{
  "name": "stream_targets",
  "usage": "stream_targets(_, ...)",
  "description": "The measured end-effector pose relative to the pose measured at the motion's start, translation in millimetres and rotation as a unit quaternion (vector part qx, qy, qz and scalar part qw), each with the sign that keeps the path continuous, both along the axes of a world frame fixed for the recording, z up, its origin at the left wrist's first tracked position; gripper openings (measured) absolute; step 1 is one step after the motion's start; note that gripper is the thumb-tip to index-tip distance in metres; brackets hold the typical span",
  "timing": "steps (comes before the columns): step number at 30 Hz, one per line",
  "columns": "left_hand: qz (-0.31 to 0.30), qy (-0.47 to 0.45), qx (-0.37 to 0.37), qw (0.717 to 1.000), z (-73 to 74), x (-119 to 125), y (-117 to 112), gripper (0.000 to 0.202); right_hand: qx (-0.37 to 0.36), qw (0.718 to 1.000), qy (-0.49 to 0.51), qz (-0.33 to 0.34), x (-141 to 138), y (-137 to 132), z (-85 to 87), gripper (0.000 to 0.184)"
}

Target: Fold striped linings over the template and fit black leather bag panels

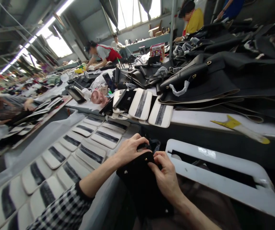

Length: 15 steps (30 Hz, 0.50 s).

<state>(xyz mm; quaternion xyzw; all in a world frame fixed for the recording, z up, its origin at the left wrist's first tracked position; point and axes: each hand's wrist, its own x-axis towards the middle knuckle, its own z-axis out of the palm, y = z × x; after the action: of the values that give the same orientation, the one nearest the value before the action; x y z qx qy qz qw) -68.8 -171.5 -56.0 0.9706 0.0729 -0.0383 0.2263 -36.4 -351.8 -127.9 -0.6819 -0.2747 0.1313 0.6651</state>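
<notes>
A black panel with small metal studs hangs between my hands, close to my body. At its top edge my left hand is closed, its fingers curled around a dark part that I cannot make out. My right hand pinches the panel's right edge near the top, thumb in front and beside a brass-coloured stud. To the left of my left forearm lie rows of white panels, each with a dark stripe across it.
Striped white pieces are stacked on the bench ahead, beside a pink fan. Black bags are piled at the right. A white slotted board lies by my right hand. Co-workers work further back.
</notes>
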Motion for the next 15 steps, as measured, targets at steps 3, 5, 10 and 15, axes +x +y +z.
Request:
stream_targets(3, -0.025, -0.008, -0.027, 0.999, 3.7, -1.6, 2.3, 0.020, 0.007, 0.999, 0.018, -0.025, -2.3, 2.3, -2.0, 0.020)
stream_targets(5, -0.038, -0.004, -0.055, 0.998, 7.4, -2.3, 6.6, 0.021, 0.009, 0.999, 0.029, -0.029, -3.7, 4.2, -2.3, 0.021)
stream_targets(10, -0.073, 0.042, -0.158, 0.984, 21.6, -5.4, 19.6, 0.046, 0.014, 0.999, 0.020, -0.026, -4.2, 5.3, -1.2, 0.021)
stream_targets(15, -0.093, 0.056, -0.141, 0.984, 30.1, -11.0, 18.3, 0.049, 0.008, 0.999, 0.029, -0.023, -3.6, 4.3, -1.5, 0.023)
